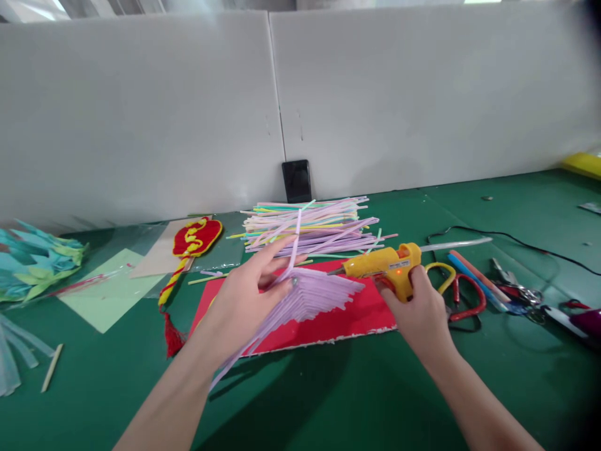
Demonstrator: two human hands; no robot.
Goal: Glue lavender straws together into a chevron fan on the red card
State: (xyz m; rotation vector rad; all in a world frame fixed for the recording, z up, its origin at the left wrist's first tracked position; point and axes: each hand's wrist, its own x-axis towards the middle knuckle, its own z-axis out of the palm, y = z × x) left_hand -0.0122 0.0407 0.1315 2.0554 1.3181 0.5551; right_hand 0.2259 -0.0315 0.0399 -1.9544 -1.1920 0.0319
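Head view: of the two hands, the left [256,291] pinches a lilac chevron panel [312,294] above a red board [338,327]; the right [422,310] grips a yellow glue gun [375,263], nozzle by the panel. Behind, pastel sticks [305,228] lie piled on the green bench [352,388].

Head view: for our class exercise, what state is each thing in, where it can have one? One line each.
Left hand: closed on purple strips
Right hand: closed around glue gun
Glue gun: orange light lit
Purple strips: side by side, V pattern
Loose strips: piled
Red board: flat, near edge ragged
Black phone: propped upright, screen dark
Scissors: lying down, blades hidden; open or shut unclear
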